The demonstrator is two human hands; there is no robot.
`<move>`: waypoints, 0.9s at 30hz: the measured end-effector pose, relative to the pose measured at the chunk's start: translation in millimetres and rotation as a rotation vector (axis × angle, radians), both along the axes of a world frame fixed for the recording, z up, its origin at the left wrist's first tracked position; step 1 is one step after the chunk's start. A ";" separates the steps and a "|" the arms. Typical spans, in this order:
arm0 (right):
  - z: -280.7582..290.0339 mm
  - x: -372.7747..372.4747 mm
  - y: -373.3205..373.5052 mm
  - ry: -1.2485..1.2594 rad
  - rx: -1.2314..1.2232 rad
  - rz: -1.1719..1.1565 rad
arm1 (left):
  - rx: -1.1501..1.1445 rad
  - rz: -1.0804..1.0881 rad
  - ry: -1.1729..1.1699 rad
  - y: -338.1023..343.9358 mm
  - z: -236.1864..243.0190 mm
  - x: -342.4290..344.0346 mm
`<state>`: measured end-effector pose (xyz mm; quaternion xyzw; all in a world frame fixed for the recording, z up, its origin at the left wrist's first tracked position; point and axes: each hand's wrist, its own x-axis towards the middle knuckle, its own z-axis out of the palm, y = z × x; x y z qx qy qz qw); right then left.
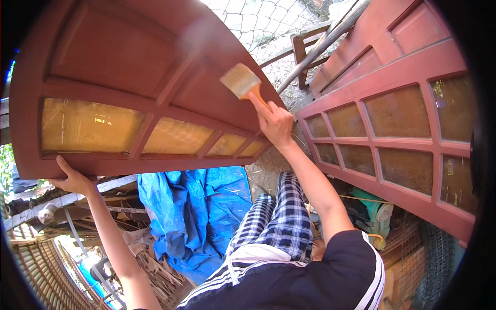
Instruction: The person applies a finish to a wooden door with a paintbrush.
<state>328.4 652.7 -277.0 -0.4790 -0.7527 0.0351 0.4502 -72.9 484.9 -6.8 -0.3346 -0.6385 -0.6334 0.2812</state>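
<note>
A reddish-brown panelled door with yellowish glass panes leans across the left and middle of the head view. At its lower left corner my left hand grips the edge, thumb over the front face and the other fingers partly hidden behind. My right hand is closed round the orange handle of a flat paintbrush. The pale bristles point up and left, in front of the door's solid panels. Whether they touch the surface I cannot tell.
A second reddish door with glass panes stands on the right, another panelled piece behind it. Blue tarpaulin hangs beneath the first door. Wood scraps and a woven bamboo basket lie lower left. Wire mesh is at the top.
</note>
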 end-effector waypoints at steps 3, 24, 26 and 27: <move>-33.6 13.7 17.0 -0.087 0.002 -0.009 | -0.046 0.039 0.026 1.7 -8.3 -2.5; -157.5 66.5 -8.2 -0.344 -0.196 -0.087 | 0.099 -0.370 -0.442 -38.2 -192.4 -34.1; -135.4 27.7 -9.1 -0.223 -0.122 -0.017 | -0.008 -0.338 -0.442 -41.0 -252.6 -31.6; -130.9 8.1 -6.6 -0.095 -0.039 0.053 | -0.188 -0.309 -0.363 -48.5 -284.2 -41.1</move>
